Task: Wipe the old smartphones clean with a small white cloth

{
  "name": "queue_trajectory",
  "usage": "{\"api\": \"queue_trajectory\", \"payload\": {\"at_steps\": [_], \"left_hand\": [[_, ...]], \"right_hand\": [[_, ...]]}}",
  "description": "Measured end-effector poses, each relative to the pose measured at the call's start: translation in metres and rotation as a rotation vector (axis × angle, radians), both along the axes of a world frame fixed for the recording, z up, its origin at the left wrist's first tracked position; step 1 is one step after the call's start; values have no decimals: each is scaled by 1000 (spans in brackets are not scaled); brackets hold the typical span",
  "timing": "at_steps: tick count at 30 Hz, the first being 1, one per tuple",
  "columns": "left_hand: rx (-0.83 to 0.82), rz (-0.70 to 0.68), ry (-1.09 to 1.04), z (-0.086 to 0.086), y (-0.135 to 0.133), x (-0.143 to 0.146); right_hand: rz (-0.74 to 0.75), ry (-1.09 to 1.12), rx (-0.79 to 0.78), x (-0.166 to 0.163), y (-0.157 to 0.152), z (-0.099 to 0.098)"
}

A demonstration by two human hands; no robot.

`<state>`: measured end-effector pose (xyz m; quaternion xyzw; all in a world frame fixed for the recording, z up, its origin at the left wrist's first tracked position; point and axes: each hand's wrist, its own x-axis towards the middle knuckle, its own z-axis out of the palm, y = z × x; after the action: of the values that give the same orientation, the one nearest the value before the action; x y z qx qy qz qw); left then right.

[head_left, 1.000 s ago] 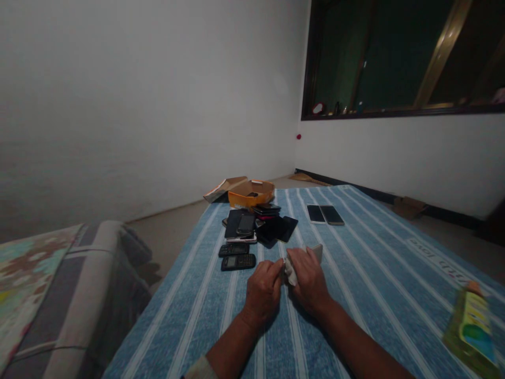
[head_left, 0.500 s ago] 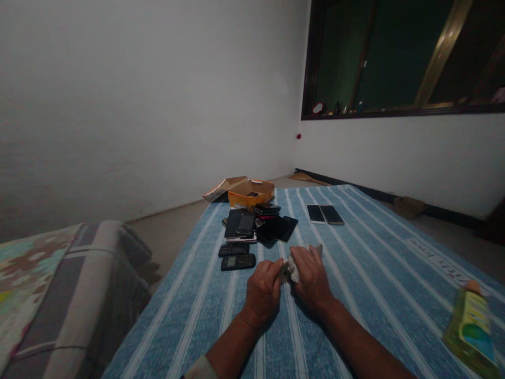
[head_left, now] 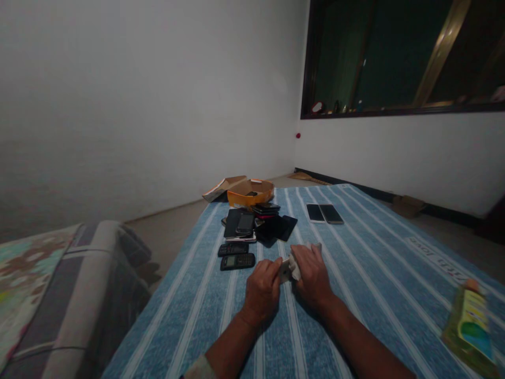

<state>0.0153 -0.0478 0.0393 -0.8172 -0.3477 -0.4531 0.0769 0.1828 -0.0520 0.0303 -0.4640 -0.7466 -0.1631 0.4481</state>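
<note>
My left hand (head_left: 263,288) is closed on one end of a light-coloured mobile phone (head_left: 284,271), thumb on top. A crumpled white cloth (head_left: 294,268) is gripped in my right hand (head_left: 311,273) and wraps the phone's other end, so much of the phone is hidden. Both hands are close together above the blue striped cloth (head_left: 272,347). Two black keypad phones (head_left: 237,261) lie to the left of my hands. Beyond them are several dark phones (head_left: 245,224) in a loose pile. Farther right, two smartphones (head_left: 324,213) rest side by side.
An open orange cardboard box (head_left: 251,198) stands at the far end, its lid (head_left: 224,188) leaning to the left. A bottle of yellow-green liquid (head_left: 471,329) lies near the right edge. A grey-draped piece of furniture (head_left: 90,295) is on the left.
My right hand and the cloth have shifted very slightly against the phone, and a little more of its light surface shows between my hands. My left hand keeps its grip.
</note>
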Motion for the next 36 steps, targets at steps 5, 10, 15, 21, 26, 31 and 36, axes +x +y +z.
{"api": "queue_trajectory", "payload": {"at_steps": [5,10,15,21,26,31,36], "left_hand": [[-22,-4,-1,2,-2,1],[-37,-2,4,0,-2,0],[-13,5,1,-2,0,0],[-35,-6,2,2,-2,1],[-66,7,8,3,-3,0],[-56,-24,-9,1,0,-2],[-48,-71,-30,3,3,-4]], "right_hand": [[55,-19,14,-14,-6,-1],[56,-16,11,-12,-6,1],[-10,20,-13,3,-1,3],[35,-4,12,-13,-5,-3],[70,-20,24,-23,-9,-2],[46,-33,-4,-12,-7,3],[35,-26,-13,-6,-8,8]]}}
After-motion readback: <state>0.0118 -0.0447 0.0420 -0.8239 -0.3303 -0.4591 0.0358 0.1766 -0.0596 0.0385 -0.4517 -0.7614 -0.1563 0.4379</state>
